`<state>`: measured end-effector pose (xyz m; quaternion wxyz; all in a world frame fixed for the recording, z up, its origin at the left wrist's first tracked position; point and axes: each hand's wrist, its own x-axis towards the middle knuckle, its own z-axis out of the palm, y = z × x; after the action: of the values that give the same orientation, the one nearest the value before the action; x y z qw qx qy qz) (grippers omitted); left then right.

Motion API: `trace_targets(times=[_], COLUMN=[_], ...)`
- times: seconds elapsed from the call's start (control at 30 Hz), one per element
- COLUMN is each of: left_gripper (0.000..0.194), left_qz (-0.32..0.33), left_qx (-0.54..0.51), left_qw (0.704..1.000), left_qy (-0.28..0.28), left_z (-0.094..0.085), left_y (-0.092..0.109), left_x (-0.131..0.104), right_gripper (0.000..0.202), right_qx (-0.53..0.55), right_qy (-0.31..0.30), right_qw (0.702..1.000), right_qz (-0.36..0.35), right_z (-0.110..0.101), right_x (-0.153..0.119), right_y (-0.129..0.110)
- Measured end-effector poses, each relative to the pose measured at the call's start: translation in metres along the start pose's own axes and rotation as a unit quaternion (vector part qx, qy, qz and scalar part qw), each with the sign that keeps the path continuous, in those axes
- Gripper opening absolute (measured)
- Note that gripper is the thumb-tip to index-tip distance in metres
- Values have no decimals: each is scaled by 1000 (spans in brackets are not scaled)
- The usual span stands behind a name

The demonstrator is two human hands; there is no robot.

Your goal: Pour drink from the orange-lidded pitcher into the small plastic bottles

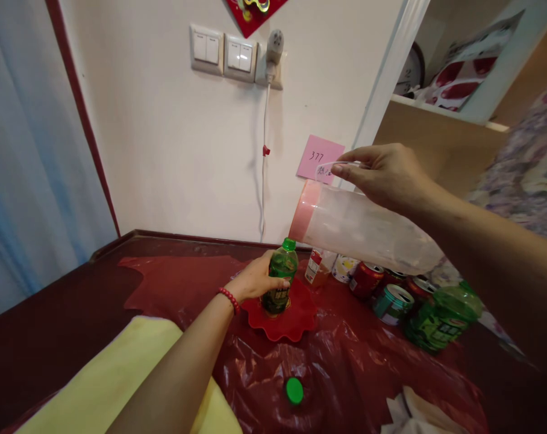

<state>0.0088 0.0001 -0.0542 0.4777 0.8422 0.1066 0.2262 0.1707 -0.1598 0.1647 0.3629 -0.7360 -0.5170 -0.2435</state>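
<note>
A green-labelled bottle (280, 274) stands on a red wavy-edged plate (291, 328), and my left hand (258, 277), with a red bead bracelet, is wrapped round it. At its top shows a green neck or cap. My right hand (377, 169) pinches the thin handle of a clear pitcher (368, 229) with a pink rim. The pitcher is tilted almost level, its pink end close above the bottle's top. No liquid stream can be made out. A loose green cap (294, 390) lies on the red plastic sheet (259, 361) in front of the plate.
At the right stand several cans (393, 303), a larger green bottle (445, 316) and a small carton (314, 265). A yellow cloth (115, 367) lies at the left, and crumpled beige material (413, 416) at the front right. A white cord (264, 181) hangs down the wall.
</note>
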Motion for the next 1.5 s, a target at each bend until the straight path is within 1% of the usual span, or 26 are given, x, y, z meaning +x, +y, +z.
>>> trace_targets(times=[0.27,0.67,0.8,0.97,1.2,1.5], left_gripper=[66,64,66,64,67,66], left_qz=[0,-1,-1,-2,1,13], left_qx=[10,31,34,28,-5,9], left_qw=[1000,1000,999,1000,1000,1000], left_qy=[2,1,1,2,-5,2], left_z=[0,-1,-1,-1,-1,-2], left_y=[0,5,5,5,3,1], left_x=[1,0,0,-1,-1,-1], right_gripper=[34,35,33,33,31,26], right_qx=[6,2,-2,2,9,8], right_qy=[7,5,0,0,-1,-13], right_qw=[1000,1000,1000,1000,1000,1000], right_qz=[-8,-8,-10,-13,-19,-16], right_z=[1,-1,0,1,3,7], right_x=[1,0,1,2,1,3], right_y=[2,-4,-2,0,-1,0])
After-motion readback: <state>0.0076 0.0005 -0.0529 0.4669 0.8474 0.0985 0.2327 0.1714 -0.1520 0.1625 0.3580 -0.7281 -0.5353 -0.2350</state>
